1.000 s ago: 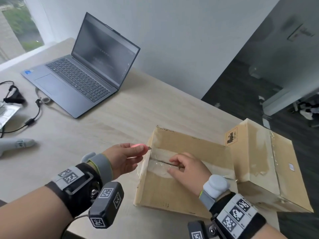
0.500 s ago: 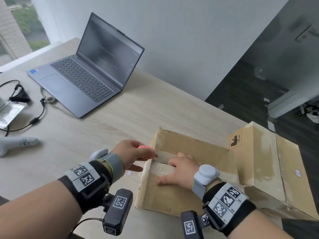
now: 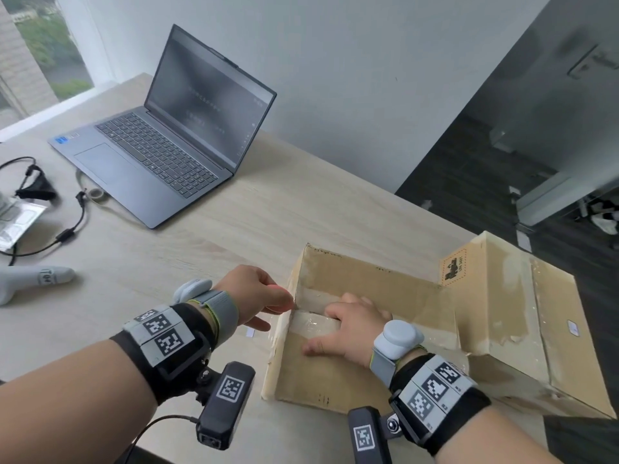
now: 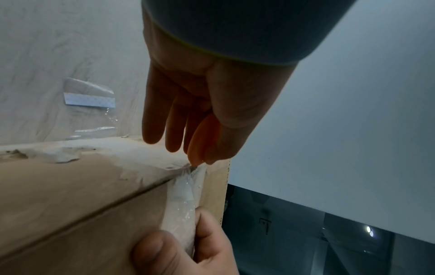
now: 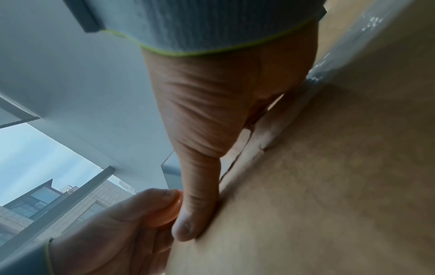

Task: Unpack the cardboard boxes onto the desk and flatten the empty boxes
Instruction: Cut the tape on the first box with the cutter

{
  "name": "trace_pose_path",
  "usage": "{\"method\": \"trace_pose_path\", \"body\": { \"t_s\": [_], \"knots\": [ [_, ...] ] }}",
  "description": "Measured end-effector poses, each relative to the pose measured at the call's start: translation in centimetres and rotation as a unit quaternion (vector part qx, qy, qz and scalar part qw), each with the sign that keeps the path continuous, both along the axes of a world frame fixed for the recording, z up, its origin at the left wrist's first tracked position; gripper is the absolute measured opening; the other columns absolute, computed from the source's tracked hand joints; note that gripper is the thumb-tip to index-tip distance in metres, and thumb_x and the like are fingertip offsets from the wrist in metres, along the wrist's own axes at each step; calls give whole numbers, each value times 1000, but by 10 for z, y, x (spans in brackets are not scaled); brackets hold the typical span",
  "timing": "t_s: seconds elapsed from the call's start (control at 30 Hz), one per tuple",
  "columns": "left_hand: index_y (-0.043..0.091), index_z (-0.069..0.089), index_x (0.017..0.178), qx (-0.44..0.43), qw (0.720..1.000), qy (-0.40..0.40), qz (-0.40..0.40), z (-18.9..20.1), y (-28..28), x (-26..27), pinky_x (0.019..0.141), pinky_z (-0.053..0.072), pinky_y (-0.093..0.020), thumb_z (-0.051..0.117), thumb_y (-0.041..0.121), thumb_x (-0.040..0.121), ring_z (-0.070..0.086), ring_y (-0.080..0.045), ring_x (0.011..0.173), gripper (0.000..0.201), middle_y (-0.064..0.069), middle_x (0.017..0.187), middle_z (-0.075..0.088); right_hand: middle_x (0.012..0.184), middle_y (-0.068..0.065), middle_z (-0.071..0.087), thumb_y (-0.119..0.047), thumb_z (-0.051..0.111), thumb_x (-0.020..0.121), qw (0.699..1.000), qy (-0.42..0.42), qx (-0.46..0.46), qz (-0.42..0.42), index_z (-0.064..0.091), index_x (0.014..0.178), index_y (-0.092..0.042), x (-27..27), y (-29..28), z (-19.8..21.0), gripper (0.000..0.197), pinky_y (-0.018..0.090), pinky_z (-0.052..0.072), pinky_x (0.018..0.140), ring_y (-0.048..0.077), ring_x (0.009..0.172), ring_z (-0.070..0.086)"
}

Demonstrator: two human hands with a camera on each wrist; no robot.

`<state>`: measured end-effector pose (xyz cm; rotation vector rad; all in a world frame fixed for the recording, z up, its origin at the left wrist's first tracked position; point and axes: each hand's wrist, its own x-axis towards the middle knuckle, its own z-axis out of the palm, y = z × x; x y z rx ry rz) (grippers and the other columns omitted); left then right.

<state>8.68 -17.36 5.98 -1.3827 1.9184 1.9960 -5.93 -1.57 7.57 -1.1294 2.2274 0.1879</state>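
Observation:
A flat cardboard box (image 3: pixel 335 380) lies on the desk (image 3: pixel 201 246), with clear tape along its top seam (image 3: pixel 311 324). A taller taped box (image 3: pixel 502 313) stands against its right side. My left hand (image 3: pixel 264 296) pinches a small pink cutter (image 3: pixel 280 290), whose tip touches the seam at the box's left edge (image 4: pixel 191 167). My right hand (image 3: pixel 348 326) lies on the box top. Its fingers are tucked into the slit seam and its thumb (image 4: pixel 153 249) presses the taped flap edge (image 4: pixel 181 214). The box's contents are hidden.
An open laptop (image 3: pixel 167 139) stands at the back left. Cables (image 3: pixel 67 229), a tape roll (image 3: pixel 97 194), a plastic packet (image 3: pixel 16 222) and a grey object (image 3: pixel 33 279) lie at the far left. A tape scrap (image 4: pixel 89 100) lies by the box. The desk ends past the taller box.
My right hand has slid left along the seam and its fingers have gone down into the slit. My left hand keeps the cutter at the seam's left end.

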Motion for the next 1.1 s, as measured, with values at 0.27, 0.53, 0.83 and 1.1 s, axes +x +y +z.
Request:
{"method": "trace_pose_path", "body": {
  "t_s": [0.27,0.53,0.83,1.1],
  "knots": [
    [0,65,103,157,985,8,67,-8,2,1,74,64,-49,78,5,84,76,-14,86,23,-10,90,80,99,-14,44,-89,64,56,1000,9,-13,-4,50,75,-31,0,1,-4,62,41,33,90,16,108,39],
    [0,67,104,210,974,3,80,-18,6,5,68,63,-47,74,5,85,72,-28,106,20,-20,99,77,100,-14,44,-89,64,56,1000,7,-13,-4,49,74,-34,0,1,-6,60,39,32,90,14,107,38],
    [0,65,107,225,972,-6,62,-18,3,9,67,62,-47,73,7,87,70,-29,108,22,-19,104,77,98,-15,44,-89,64,55,1000,6,-13,-6,49,73,-35,0,1,-6,59,40,33,94,13,107,38],
    [2,67,98,181,982,1,52,-13,3,5,67,62,-45,79,8,83,75,-23,99,19,-15,99,79,97,-16,41,-87,65,56,1000,3,-9,-7,46,71,-37,0,0,-5,56,41,33,94,13,109,39]
  ]
}}
